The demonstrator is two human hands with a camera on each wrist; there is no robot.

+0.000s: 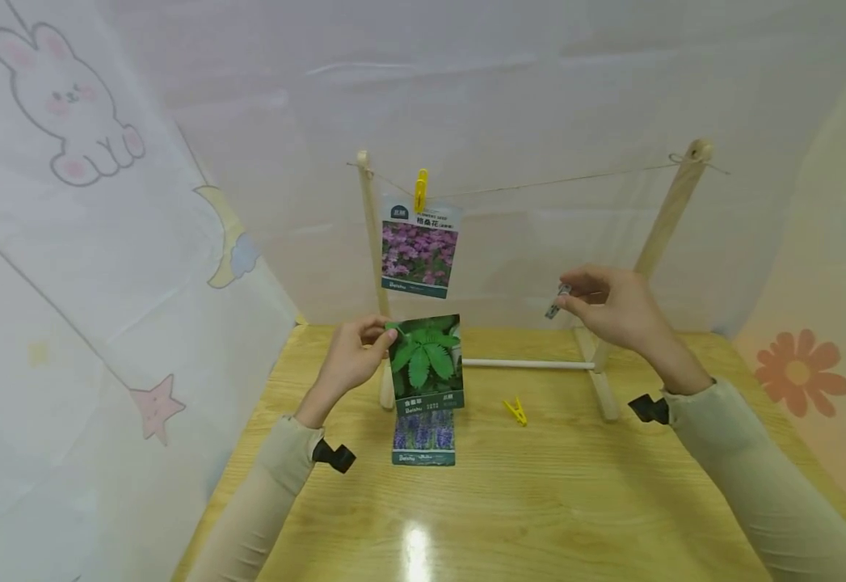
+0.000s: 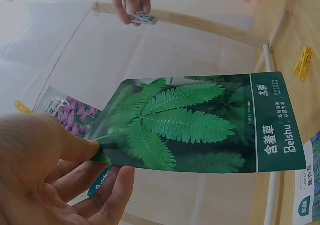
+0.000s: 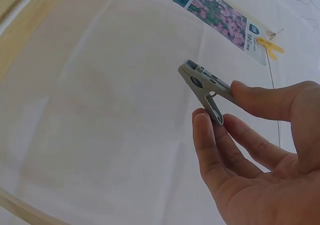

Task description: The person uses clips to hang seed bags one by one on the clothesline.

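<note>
My left hand [image 1: 353, 353] pinches a green seed packet [image 1: 426, 361] with a fern-like leaf picture by its left edge, thumb in front. In my right hand [image 1: 615, 309] a grey clothespin [image 3: 202, 90] is pinched between thumb and fingers, near the right post. A pink-flower seed packet [image 1: 418, 250] hangs from the string [image 1: 539, 187], held by a yellow clothespin [image 1: 421, 191]. Below the green packet, partly hidden by it, a purple-flower seed packet [image 1: 424, 444] lies on the table. A second yellow clothespin [image 1: 516, 411] lies on the table to its right.
The string runs between a left wooden post [image 1: 369, 218] and a right wooden post [image 1: 673, 210]. A white rod [image 1: 528, 364] joins the stand low down, above the wooden table [image 1: 524, 509]. Pale printed cloth [image 1: 263, 202] surrounds the table at the back and sides.
</note>
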